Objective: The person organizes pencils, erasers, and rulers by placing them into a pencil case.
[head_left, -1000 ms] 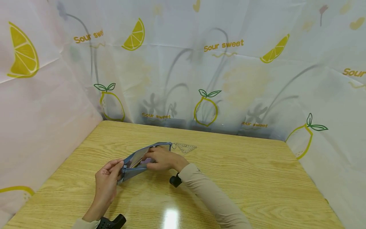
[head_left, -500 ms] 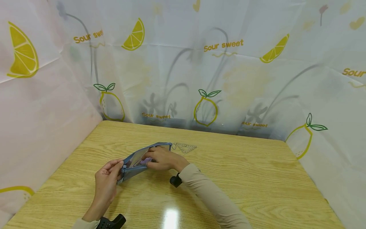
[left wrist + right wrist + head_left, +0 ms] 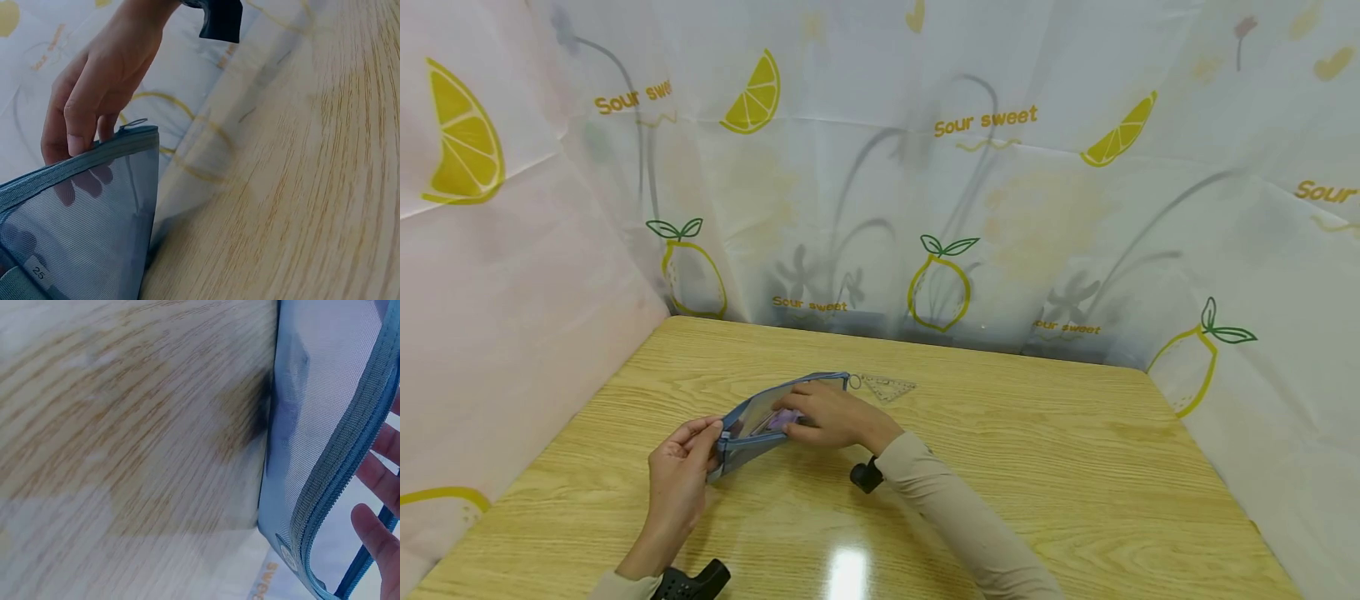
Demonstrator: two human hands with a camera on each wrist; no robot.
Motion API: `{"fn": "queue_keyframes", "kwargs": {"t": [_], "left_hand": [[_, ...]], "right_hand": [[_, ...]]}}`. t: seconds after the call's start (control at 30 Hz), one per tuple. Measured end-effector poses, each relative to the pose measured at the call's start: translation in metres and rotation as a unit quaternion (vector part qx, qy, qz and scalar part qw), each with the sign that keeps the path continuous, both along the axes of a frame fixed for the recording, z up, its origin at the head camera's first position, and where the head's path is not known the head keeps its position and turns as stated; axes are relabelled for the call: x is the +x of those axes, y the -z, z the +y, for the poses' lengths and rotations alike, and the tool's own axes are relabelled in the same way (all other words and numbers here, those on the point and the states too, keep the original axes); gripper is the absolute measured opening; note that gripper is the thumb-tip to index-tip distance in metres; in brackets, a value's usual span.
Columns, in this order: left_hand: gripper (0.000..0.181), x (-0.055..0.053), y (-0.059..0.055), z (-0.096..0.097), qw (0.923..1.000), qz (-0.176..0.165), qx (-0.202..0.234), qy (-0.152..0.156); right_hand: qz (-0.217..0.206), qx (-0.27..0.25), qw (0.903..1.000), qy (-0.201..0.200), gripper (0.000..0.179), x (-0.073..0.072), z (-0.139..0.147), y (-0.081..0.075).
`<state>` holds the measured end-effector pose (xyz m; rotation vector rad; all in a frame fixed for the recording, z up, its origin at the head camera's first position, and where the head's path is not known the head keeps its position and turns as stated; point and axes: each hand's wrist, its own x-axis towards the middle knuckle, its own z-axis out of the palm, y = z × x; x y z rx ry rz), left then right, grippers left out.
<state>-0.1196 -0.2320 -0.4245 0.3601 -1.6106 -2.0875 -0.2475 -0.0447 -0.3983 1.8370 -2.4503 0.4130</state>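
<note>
A blue mesh zipper pouch is held just above the wooden tabletop, near its left-centre area. The pouch's near corner is pinched by the left hand, with the thumb on one side of the zipper tape and the curled fingers on the other (fingertips are visible through the mesh in the left wrist view). The open mouth of the pouch is entered by the right hand, whose fingers are slightly spread, some inside the opening. A purple item is seen inside the pouch; its nature cannot be determined. A small tag reading "25" is attached to the pouch. A clear triangular ruler lies flat on the tabletop just beyond the pouch. The backdrop sheet is printed with lemons and the words "Sour sweet".
</note>
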Motion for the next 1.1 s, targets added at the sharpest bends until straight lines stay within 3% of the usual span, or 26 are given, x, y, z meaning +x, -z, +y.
{"fn": "queue_keyframes", "kwargs": {"t": [0.73,1.1], "left_hand": [[0.011,0.0,-0.003,0.001,0.9997,-0.01,0.02,-0.012],[0.009,0.0,-0.003,0.0,0.9995,-0.015,0.029,-0.005]], "right_hand": [[0.081,-0.039,0.9949,0.044,0.039,0.007,0.017,-0.01],[0.088,-0.065,0.9935,0.034,0.034,0.009,0.028,-0.012]]}}
